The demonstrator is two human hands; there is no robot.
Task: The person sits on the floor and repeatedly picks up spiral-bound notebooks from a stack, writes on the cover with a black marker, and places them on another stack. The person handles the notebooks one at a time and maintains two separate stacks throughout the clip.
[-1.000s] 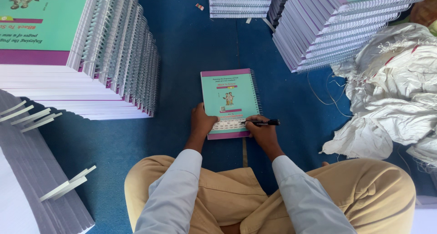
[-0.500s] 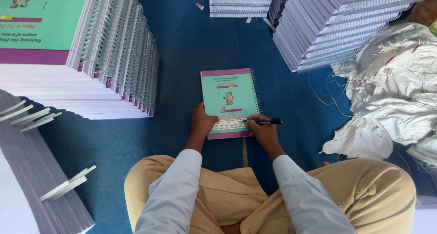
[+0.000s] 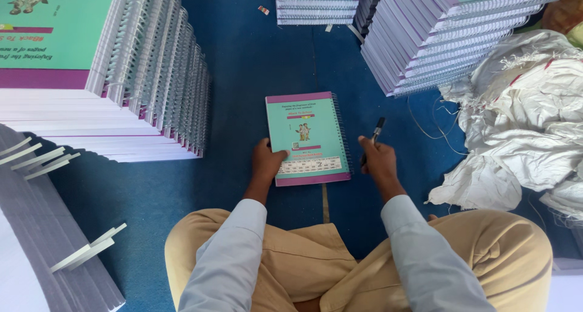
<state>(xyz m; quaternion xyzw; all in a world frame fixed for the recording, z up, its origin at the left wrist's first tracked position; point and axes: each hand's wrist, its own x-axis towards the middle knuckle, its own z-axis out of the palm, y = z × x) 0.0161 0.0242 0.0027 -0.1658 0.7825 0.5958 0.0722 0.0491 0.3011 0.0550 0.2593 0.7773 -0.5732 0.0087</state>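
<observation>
seen from above, sitting cross-legged on a blue floor (image 3: pixel 255 75), with a teal spiral notebook (image 3: pixel 308 136) lying flat just ahead of the knees. left hand (image 3: pixel 266 163) resting on the lower left corner of the notebook, fingers pressing the cover, not closed around it. right hand (image 3: pixel 378 160) just beside the right, spiral-bound edge of the notebook, not touching it, closed around a black pen (image 3: pixel 371 139) that points up and away from the body. hands apart, one on each side of the notebook. long axis of the notebook running away from the body, slightly turned, with the wire binding along the right side; so the left hand already in contact, the right hand near but lifted off the cover. cover teal with a purple band at top and bottom, a small picture in the middle and a pale strip of print near the lower edge. to the left a tall leaning stack of the same notebooks (image 3: pixel 152 81), top cover teal and purple, wire spines facing right. another stack (image 3: pixel 449 33) at upper right and a smaller one (image 3: pixel 316 2) at the top. crumpled white woven sacks (image 3: pixel 522 124) at the right. white paper strips (image 3: pixel 88 248) sticking out of grey sheets at lower left.
</observation>
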